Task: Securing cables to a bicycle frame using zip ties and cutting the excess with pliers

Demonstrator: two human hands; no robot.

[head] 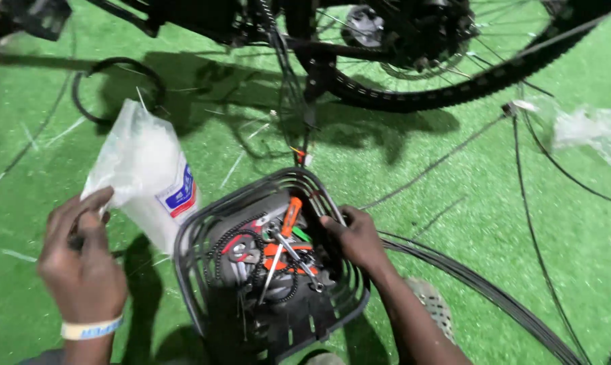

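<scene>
Basket: a black wire basket (pixel 190 270) sits on the green turf (pixel 454 223), just below the middle of the view, its open top facing up.
Basket contents: a jumble of tools, among them an orange-handled tool (pixel 290 215), a silver wrench (pixel 298 260), a dark chain (pixel 227 240) looped at the left side, and grey metal parts beneath. What lies at the bottom cannot be made out.
Bag: a clear plastic bag (pixel 139 162) full of white cable ties, with a red and blue label low on one side. It stands just left of the basket and leans against its rim.
Bag axis: long axis runs from upper left to lower right; the gathered neck points up and left, the wide base toward the basket.
Left hand: the left hand (pixel 82 263) is closed on the bag's lower left edge, thumb on the plastic, a pale wristband on the wrist.
Right hand: the right hand (pixel 356 236) reaches into the basket from the right, fingers curled at its inner right wall; whether it grips a tool cannot be told.
Around: a bicycle wheel (pixel 454 94) stands beyond the basket, and black cables (pixel 495 297) trail across the turf at right.
</scene>
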